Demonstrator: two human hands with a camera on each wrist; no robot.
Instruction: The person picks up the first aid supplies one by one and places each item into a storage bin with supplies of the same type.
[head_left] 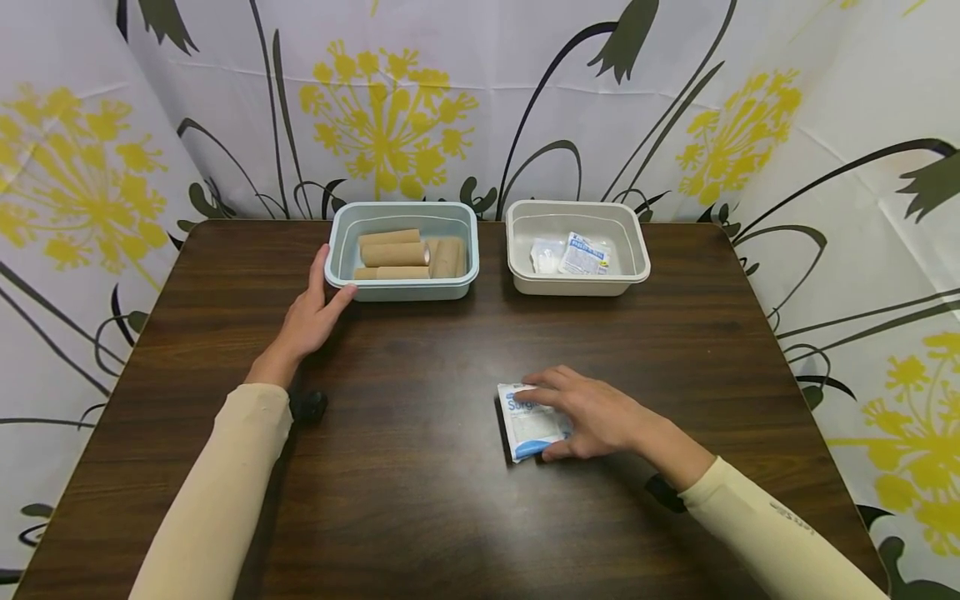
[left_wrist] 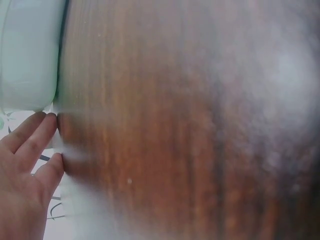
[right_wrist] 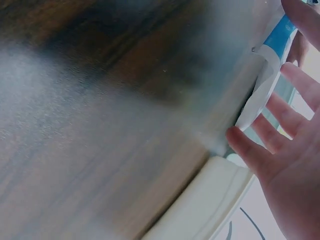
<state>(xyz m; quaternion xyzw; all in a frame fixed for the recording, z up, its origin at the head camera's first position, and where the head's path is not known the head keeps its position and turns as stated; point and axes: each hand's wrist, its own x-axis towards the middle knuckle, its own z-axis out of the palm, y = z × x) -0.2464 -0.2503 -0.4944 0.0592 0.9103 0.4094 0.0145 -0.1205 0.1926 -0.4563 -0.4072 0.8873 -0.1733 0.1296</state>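
At the left end of a pale blue plastic tub (head_left: 416, 290), my left hand (head_left: 306, 321) rests with fingers along its side and the thumb near its front rim. In the left wrist view, the fingers (left_wrist: 37, 142) are straight against the tub's end. My right hand (head_left: 592, 412) holds a flat white-and-blue packet (head_left: 528, 425) printed "Surg…" by its edges, fingers across the far side and thumb at the near side. The palm hides its right part. The right wrist view shows the packet (right_wrist: 260, 95) edge-on between thumb and fingers, low over the table.
Several brown cardboard tubes (head_left: 393, 254) lie in the blue tub. To its right stands a cream tub (head_left: 577, 286) with small clear and white-blue packets (head_left: 585, 254) inside. Both stand at the back of the dark wooden table (head_left: 405, 467), before a flowered curtain (head_left: 480, 100).
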